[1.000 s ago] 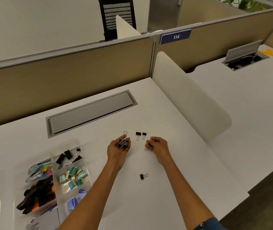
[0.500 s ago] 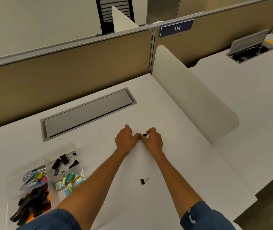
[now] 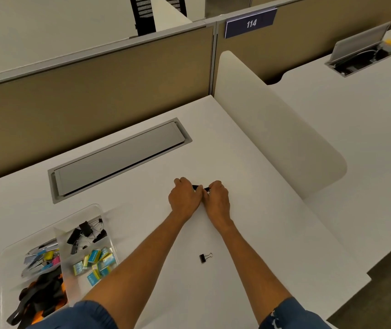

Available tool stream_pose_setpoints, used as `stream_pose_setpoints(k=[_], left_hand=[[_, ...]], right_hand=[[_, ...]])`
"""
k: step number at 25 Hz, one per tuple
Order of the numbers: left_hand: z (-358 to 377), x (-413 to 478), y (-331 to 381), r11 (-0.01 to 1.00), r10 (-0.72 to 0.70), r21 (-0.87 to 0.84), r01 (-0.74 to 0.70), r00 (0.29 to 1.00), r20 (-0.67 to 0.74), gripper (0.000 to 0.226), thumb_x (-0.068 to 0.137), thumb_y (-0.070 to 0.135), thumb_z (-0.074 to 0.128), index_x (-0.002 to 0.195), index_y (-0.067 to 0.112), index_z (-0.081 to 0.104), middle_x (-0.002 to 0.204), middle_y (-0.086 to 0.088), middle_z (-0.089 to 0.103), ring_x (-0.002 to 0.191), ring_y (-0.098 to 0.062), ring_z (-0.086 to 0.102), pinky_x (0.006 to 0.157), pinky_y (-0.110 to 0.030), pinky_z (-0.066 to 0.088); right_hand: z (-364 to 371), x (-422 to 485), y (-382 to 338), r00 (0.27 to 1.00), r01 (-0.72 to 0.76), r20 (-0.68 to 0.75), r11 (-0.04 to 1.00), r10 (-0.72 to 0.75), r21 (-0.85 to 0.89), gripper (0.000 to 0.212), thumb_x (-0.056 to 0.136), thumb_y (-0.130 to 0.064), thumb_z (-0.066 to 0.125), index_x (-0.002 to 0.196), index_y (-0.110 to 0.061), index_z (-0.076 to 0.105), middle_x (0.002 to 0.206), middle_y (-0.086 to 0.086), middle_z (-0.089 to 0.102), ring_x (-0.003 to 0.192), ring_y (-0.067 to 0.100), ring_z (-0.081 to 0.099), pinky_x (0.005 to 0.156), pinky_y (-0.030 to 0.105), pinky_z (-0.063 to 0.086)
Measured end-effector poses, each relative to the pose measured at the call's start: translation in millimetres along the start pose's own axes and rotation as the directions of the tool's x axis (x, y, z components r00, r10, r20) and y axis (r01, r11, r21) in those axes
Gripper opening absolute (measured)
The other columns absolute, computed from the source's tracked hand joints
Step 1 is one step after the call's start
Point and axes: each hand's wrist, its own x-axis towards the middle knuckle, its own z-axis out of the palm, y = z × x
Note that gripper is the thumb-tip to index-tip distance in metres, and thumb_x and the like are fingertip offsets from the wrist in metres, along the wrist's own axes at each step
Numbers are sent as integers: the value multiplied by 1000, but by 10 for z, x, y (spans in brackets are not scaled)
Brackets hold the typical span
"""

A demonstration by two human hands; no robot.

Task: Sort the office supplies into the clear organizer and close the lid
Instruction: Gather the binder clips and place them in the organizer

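Note:
My left hand (image 3: 183, 197) and my right hand (image 3: 217, 198) meet knuckle to knuckle on the white desk, fingers curled. A black binder clip (image 3: 197, 186) shows between them, and a bit of metal peeks from my right fingers. Which hand grips which clip is partly hidden. One small black binder clip (image 3: 205, 257) lies alone on the desk between my forearms. The clear organizer (image 3: 99, 211) sits at the lower left, lid off, with black binder clips (image 3: 86, 231), small blue and yellow boxes (image 3: 96, 263) and coloured items in its compartments.
A grey cable hatch (image 3: 118, 160) is set into the desk behind my hands. A white divider panel (image 3: 272, 129) stands to the right, tan partition walls behind. Black and orange tools (image 3: 40, 298) fill the organizer's near compartment.
My hands, apart a second ago with the left holding a larger clip, have come together over the two small clips on the desk. The view has tilted downward.

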Motion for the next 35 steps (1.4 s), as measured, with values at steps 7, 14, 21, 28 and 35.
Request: stream_pose_setpoints(k=[7,14,21,28,35], left_hand=[[-2,68,-25,995,86,54,-90,994,69,34,94,39,51,100,6,53,102,-11,51,69,-22,60,56,-32,45],[-287,-555,-228,-55,-85,-897,439,893,442,22,84,23,41,80,7,56,83,-19,67,46,-20,38,47,-27,31],[-395,-993,-509,-413,51,-806,424,895,444,29,83,26,41,77,6,61,81,-14,63,64,-25,51,60,-32,44],[-449,-1198,-581,-413,-14,-786,460,859,511,28,95,25,49,80,6,62,75,-8,59,59,-17,52,51,-25,49],[-518,-1469,-733,-545,-100,-749,376,858,503,32,96,29,55,83,2,64,82,-13,68,73,-25,70,66,-34,61]], right_hand=[[-390,30,34,947,-310,244,786,208,534,23,92,-28,61,80,-9,57,76,1,57,68,13,53,66,25,46],[-1011,-569,69,853,-521,517,174,72,836,7,92,-4,58,98,-2,61,104,21,69,95,28,67,85,29,56],[-1064,-1169,192,790,-613,582,270,195,742,9,79,-11,73,84,-9,65,74,6,56,60,16,52,53,29,45],[-814,-1480,373,862,41,503,997,-70,69,35,74,-38,75,105,-42,59,60,-7,46,56,5,44,57,20,37],[-672,-1453,259,857,183,499,981,-130,-59,22,74,-40,74,90,-32,62,64,-15,53,61,2,50,58,15,38]])
